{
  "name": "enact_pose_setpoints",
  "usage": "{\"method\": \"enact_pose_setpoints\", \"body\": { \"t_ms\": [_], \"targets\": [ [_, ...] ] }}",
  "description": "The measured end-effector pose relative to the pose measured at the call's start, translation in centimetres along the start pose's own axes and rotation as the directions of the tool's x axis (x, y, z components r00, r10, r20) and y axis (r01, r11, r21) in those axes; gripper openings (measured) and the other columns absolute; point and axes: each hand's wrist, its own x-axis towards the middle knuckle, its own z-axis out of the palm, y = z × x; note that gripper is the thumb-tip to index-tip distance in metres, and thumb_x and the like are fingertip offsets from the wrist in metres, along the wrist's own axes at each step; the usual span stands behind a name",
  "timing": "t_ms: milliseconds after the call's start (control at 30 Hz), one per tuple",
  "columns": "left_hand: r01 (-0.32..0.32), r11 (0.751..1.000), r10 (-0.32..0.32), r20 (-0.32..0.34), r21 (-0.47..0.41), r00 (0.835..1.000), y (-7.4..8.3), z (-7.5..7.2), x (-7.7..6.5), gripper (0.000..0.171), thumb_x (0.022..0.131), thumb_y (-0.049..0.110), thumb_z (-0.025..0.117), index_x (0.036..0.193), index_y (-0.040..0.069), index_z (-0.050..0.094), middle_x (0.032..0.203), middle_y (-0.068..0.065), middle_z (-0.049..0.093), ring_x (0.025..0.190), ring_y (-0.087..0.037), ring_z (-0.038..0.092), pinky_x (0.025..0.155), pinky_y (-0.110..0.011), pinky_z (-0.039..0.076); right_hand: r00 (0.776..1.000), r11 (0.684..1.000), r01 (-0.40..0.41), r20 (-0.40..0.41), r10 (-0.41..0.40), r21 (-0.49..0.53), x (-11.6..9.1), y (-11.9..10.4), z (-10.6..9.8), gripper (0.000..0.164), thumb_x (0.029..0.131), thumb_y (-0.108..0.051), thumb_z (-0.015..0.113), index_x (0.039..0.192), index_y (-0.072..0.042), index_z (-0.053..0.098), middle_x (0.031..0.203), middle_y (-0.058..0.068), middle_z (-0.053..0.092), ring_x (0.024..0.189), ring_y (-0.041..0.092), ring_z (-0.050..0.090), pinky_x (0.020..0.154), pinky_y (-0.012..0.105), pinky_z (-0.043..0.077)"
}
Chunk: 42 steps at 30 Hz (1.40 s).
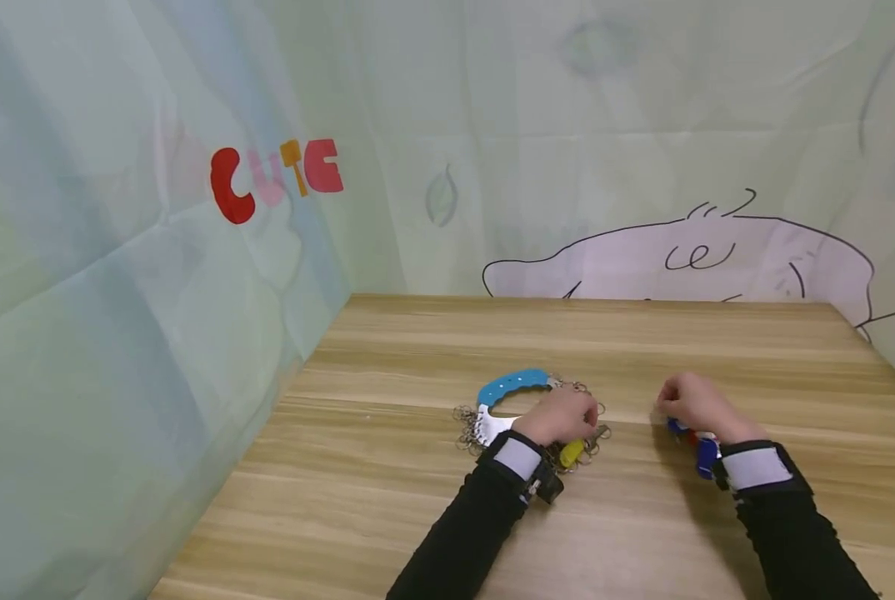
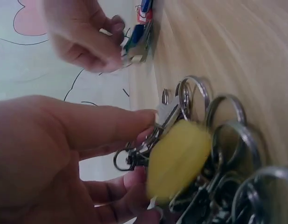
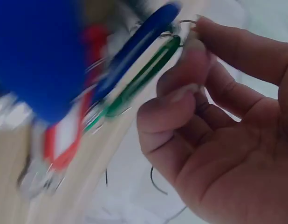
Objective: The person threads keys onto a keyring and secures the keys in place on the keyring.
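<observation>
On the wooden table lies a large key ring holder with a blue grip (image 1: 512, 385), a white metal plate (image 1: 492, 427) and many small metal rings (image 2: 228, 116) strung along its loop. My left hand (image 1: 560, 414) reaches over it, thumb and fingers pinching a key in the bunch. A yellow key tag (image 2: 179, 161) hangs beside those fingers. To the right, my right hand (image 1: 698, 406) pinches a thin wire ring by its edge. From that ring hang key tags: a green one (image 3: 146, 77), a red one (image 3: 65, 144) and blue ones (image 1: 706, 458), blurred in the right wrist view.
The wooden tabletop (image 1: 387, 350) runs back to a pale cloth wall (image 1: 432, 108) with a line drawing. More cloth (image 1: 117, 333) bearing coloured letters hangs along the left edge. Each wrist wears a black strap with a white band (image 1: 755, 468).
</observation>
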Motion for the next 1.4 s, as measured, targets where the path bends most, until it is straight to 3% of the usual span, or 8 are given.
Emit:
{"method": "enact_pose_setpoints", "body": {
  "t_ms": [267,433,533,633,800,933,1167,1400],
  "targets": [
    [0.142,0.99,-0.141,0.017,-0.02,0.99,0.7,0.6,0.0,0.029,0.085,0.019,0.061,0.06,0.018,0.048,0.097,-0.002,0.052,0.094,-0.016,0.046,0.072,-0.03,0.039,0.998,0.995,0.015,-0.068,-0.009,0.095,-0.2,-1.7,-1.0,0.018,0.093,-0.016,0.061,0.085,0.001,0.059,0.08,0.009,0.059,0.07,0.017,0.049,0.056,0.026,0.038],
    [0.031,0.996,-0.029,0.027,-0.087,0.999,0.0,-0.3,0.2,0.029,0.086,0.015,0.061,0.058,0.016,0.05,0.087,0.001,0.052,0.088,-0.014,0.045,0.08,-0.026,0.036,0.997,0.99,-0.011,-0.068,0.021,0.143,-0.2,-2.2,-1.5,0.025,0.095,-0.023,0.059,0.089,0.001,0.057,0.086,0.012,0.06,0.078,0.019,0.053,0.061,0.028,0.041],
    [-0.067,0.983,0.072,0.023,-0.174,0.997,-0.5,-0.7,0.4,0.026,0.087,0.012,0.061,0.062,0.013,0.056,0.071,0.006,0.051,0.074,-0.009,0.046,0.074,-0.018,0.036,0.998,0.985,-0.028,-0.05,0.037,0.171,-0.1,-2.3,-1.7,0.027,0.097,-0.026,0.057,0.093,0.001,0.056,0.083,0.009,0.057,0.075,0.016,0.049,0.059,0.026,0.04],
    [-0.086,0.97,0.093,0.021,-0.229,0.995,-0.6,-0.9,0.5,0.015,0.088,0.007,0.062,0.073,0.01,0.061,0.07,0.007,0.049,0.068,-0.006,0.045,0.064,-0.015,0.036,0.998,0.981,-0.022,-0.049,0.032,0.191,0.0,-2.4,-1.9,0.028,0.097,-0.026,0.056,0.094,0.002,0.056,0.082,0.007,0.055,0.073,0.015,0.046,0.058,0.026,0.039],
    [-0.031,0.998,0.031,-0.002,-0.052,1.0,-0.3,-0.3,0.5,0.011,0.083,0.008,0.066,0.093,0.013,0.066,0.091,0.004,0.059,0.089,-0.01,0.05,0.075,-0.018,0.039,0.998,0.98,-0.032,-0.051,0.042,0.195,-0.1,-2.6,-2.0,0.03,0.098,-0.028,0.055,0.097,0.002,0.056,0.085,0.008,0.055,0.075,0.016,0.046,0.059,0.026,0.04],
    [0.021,0.999,-0.02,-0.01,0.048,1.0,0.1,0.1,0.3,0.008,0.084,0.015,0.067,0.091,0.017,0.07,0.102,0.002,0.061,0.102,-0.016,0.05,0.079,-0.024,0.041,0.997,0.977,-0.037,-0.059,0.05,0.211,-0.3,-2.7,-2.1,0.032,0.098,-0.03,0.054,0.098,0.002,0.056,0.085,0.008,0.054,0.076,0.019,0.048,0.059,0.025,0.041],
    [0.035,0.999,-0.035,0.003,0.02,0.999,0.3,0.0,0.3,0.027,0.095,0.029,0.057,0.072,0.016,0.063,0.091,0.003,0.056,0.095,-0.014,0.045,0.081,-0.027,0.039,0.997,0.971,-0.019,-0.071,0.037,0.238,-0.5,-3.2,-2.4,0.034,0.098,-0.033,0.053,0.099,0.001,0.056,0.091,0.01,0.058,0.08,0.02,0.05,0.063,0.025,0.045],
    [0.056,0.998,-0.056,-0.03,0.015,0.998,0.6,0.3,0.2,0.034,0.094,0.036,0.06,0.065,0.017,0.06,0.083,0.006,0.054,0.092,-0.012,0.046,0.083,-0.023,0.038,0.996,0.965,-0.001,-0.086,0.025,0.262,-0.6,-3.4,-2.2,0.032,0.098,-0.031,0.054,0.102,0.001,0.057,0.099,0.013,0.063,0.081,0.011,0.053,0.069,0.021,0.048]
  ]
}}
